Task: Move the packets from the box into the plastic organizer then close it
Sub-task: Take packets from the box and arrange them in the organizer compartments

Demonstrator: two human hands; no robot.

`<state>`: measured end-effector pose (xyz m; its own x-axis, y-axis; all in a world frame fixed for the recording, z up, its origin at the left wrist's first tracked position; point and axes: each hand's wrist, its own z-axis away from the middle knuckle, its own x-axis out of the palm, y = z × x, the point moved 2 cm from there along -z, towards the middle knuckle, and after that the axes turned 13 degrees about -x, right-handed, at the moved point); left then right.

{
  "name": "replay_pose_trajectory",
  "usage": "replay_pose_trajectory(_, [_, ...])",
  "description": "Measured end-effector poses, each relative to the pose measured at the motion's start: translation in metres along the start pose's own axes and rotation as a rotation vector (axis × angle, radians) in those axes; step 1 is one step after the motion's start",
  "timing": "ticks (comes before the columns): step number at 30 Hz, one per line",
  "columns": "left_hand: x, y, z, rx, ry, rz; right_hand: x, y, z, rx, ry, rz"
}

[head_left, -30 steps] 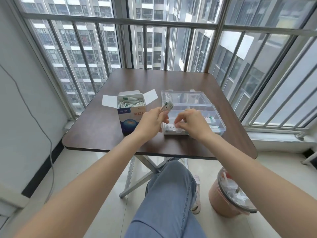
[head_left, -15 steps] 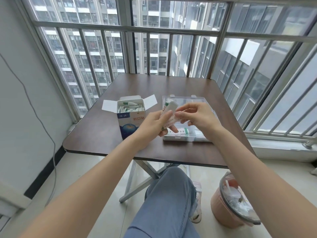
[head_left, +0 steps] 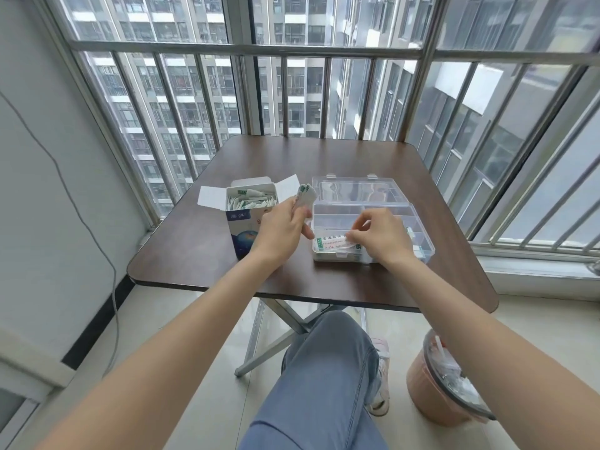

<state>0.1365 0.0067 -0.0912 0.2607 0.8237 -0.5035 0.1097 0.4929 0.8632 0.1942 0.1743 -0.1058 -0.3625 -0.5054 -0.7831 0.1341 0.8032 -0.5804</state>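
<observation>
Right now a white packet (head_left: 336, 243) lies in the near-left compartment of the clear plastic organizer (head_left: 422, 245), pinched by the curled fingers of the right hand (head_left: 378, 237). Just left of the organizer, the left hand (head_left: 281, 228) grips a small bunch of packets (head_left: 79, 197) upright. Behind it stands the open box (head_left: 240, 222), more packets inside. Both containers rest on the brown table (head_left: 194, 248); the organizer's lid (head_left: 357, 190) lies open on the far side.
</observation>
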Motion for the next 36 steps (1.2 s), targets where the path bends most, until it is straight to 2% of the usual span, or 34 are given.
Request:
replay_pose_trajectory(6, [0.003,0.003,0.000,0.033,-0.068,-0.055,0.000,-0.010,0.004,-0.058,-0.062,0.180])
replay_pose_trajectory(10, [0.009,0.006,-0.001,0.052,-0.093,-0.129,0.000,-0.011,0.003,-0.082,-0.073,0.243])
replay_pose_trajectory(15, [0.013,0.006,-0.002,0.055,-0.132,-0.113,0.000,-0.011,0.004,-0.114,-0.098,0.272])
replay_pose_trajectory(17, [0.011,0.003,-0.003,0.033,-0.178,0.002,-0.006,-0.013,0.002,-0.146,-0.029,0.140])
replay_pose_trajectory(19, [0.006,0.002,-0.001,-0.010,-0.256,0.175,-0.015,-0.020,0.001,-0.115,0.020,-0.234])
replay_pose_trajectory(21, [0.004,0.004,0.003,-0.020,-0.342,0.287,-0.023,-0.026,0.003,-0.002,-0.028,-0.599])
replay_pose_trajectory(24, [0.007,0.005,0.008,0.013,-0.413,0.326,-0.021,-0.029,0.008,0.058,-0.122,-0.806])
replay_pose_trajectory(27, [0.010,0.006,0.012,0.009,-0.441,0.356,-0.019,-0.030,0.010,0.112,-0.101,-1.075])
replay_pose_trajectory(30, [0.003,0.007,0.010,-0.003,-0.375,0.346,-0.024,-0.030,0.007,0.220,-0.048,-1.283])
replay_pose_trajectory(33, [-0.007,0.001,0.003,-0.019,-0.198,0.254,-0.031,-0.022,0.002,0.244,-0.012,-1.224])
replay_pose_trajectory(36, [-0.012,-0.004,-0.001,-0.025,-0.076,0.253,-0.030,-0.012,-0.001,0.112,-0.084,-0.871])
